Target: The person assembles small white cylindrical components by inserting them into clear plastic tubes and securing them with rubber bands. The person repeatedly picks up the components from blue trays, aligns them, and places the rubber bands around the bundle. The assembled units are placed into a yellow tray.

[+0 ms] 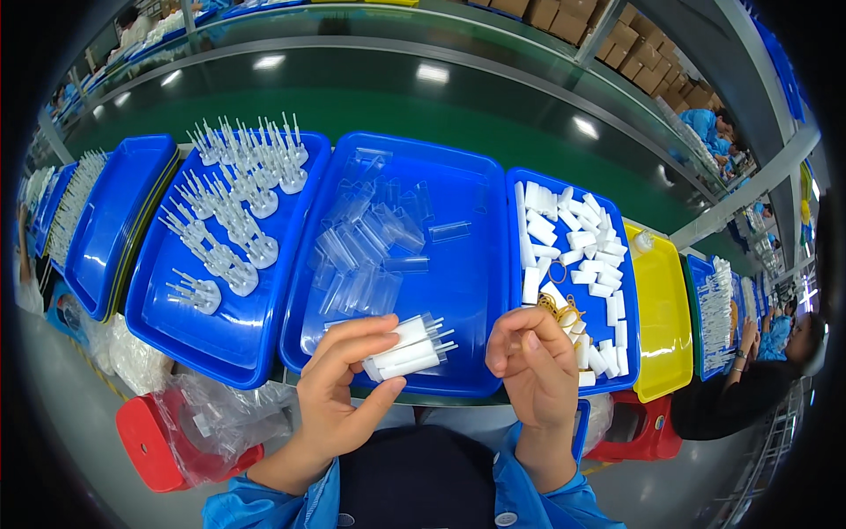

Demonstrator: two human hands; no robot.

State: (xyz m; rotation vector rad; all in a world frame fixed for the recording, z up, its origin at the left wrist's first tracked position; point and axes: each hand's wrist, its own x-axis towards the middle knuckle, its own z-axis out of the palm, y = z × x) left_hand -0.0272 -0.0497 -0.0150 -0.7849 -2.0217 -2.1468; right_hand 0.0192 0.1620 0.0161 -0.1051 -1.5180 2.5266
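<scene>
My left hand [344,379] is closed around a small bundle of white cylinders with clear sleeves [407,353]; thin pale rods stick out of its right end. The bundle is above the near edge of a blue tray [467,309] that holds loose clear plastic sleeves [370,234]. To the right, my right hand [538,361] has its fingers curled in, with thumb and fingertips close together; what they hold, if anything, is hidden. It is nearest a second blue tray [513,238] of short white cylinders [582,238], where tan rubber bands [561,310] lie in a clump.
A blue tray [167,273] at left carries clusters of upright white-stemmed pieces [233,203]. A yellow tray [661,326] stands at right. Beyond the trays runs a green conveyor belt [352,93]. Red stools [150,441] are below. A person in dark clothing [731,397] sits at far right.
</scene>
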